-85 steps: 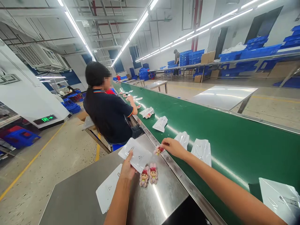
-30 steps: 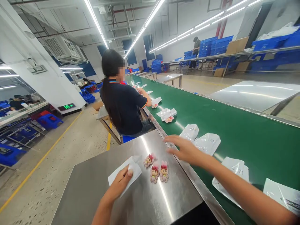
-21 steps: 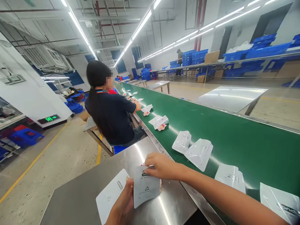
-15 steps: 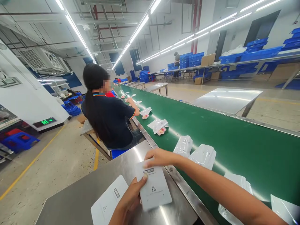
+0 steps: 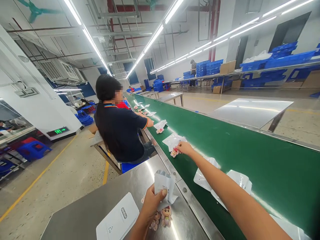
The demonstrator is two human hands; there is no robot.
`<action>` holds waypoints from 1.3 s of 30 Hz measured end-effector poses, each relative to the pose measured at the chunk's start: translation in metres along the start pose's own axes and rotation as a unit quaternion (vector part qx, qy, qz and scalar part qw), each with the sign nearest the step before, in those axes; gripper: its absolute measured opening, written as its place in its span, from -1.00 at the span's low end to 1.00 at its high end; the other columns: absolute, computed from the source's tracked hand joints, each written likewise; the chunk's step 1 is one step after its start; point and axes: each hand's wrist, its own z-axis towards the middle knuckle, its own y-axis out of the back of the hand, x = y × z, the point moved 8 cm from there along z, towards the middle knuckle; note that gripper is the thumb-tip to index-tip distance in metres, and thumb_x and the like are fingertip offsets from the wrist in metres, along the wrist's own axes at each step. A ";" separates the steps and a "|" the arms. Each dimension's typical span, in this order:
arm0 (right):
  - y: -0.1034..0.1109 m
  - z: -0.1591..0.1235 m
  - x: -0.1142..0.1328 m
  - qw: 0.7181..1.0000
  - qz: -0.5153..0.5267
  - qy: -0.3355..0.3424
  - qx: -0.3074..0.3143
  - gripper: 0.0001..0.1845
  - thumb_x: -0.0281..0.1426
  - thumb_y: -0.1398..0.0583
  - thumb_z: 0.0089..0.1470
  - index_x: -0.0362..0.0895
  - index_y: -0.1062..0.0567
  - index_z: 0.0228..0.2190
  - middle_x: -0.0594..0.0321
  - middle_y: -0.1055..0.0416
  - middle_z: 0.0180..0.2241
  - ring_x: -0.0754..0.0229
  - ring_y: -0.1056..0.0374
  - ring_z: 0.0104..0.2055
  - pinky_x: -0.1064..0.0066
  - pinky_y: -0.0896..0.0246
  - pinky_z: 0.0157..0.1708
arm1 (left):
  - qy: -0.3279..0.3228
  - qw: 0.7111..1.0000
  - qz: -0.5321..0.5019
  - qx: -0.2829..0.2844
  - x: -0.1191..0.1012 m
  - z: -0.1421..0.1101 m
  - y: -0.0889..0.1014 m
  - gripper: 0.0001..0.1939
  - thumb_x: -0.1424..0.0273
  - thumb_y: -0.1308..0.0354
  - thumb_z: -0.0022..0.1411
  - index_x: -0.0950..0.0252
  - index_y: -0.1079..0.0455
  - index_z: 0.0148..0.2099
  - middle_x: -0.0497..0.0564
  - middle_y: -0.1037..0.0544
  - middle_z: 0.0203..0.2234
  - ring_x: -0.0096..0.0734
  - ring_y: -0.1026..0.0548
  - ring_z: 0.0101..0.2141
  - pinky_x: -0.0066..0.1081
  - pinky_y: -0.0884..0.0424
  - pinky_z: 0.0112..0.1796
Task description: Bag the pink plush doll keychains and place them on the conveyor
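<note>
In my left hand (image 5: 152, 201) is a white pouch (image 5: 164, 186), its silvery mouth gaping at the top. My fingers wrap round its side. Small doll figures (image 5: 166, 216) with pink on them lie on the metal table just below that hand, partly hidden by it. My right hand (image 5: 185, 148) reaches over the green belt, its fingertips closed on another small doll figure (image 5: 174, 152). A white pouch (image 5: 172, 140) lies on the belt right beside that doll. Left of my left hand rests a stack of flat white pouches (image 5: 117, 216) with dark print.
The green conveyor belt (image 5: 225, 146) runs away along a metal rail (image 5: 197, 203). More white pouches (image 5: 240, 180) lie along it, some with dolls. A co-worker (image 5: 120, 130) sits at the belt's left side. A metal table (image 5: 255, 110) stands beyond the belt.
My right hand has left the pouch and moved forward onto the belt, to a doll. The pouch in my left hand now gapes at its mouth. Dolls below it have come into view.
</note>
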 end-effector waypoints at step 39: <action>0.104 -0.069 -0.093 0.972 -0.228 0.030 -0.054 -0.53 -0.11 -0.07 0.00 -0.10 -0.37 -0.11 0.11 -0.36 -0.08 0.05 -0.30 -0.10 0.35 -0.16 -0.22 | -0.087 0.814 0.573 -0.038 -0.032 0.236 -0.066 -0.58 0.27 -0.21 -0.06 0.35 -0.35 -0.14 0.24 -0.32 -0.04 -0.01 -0.25 0.02 -0.22 -0.16 -0.06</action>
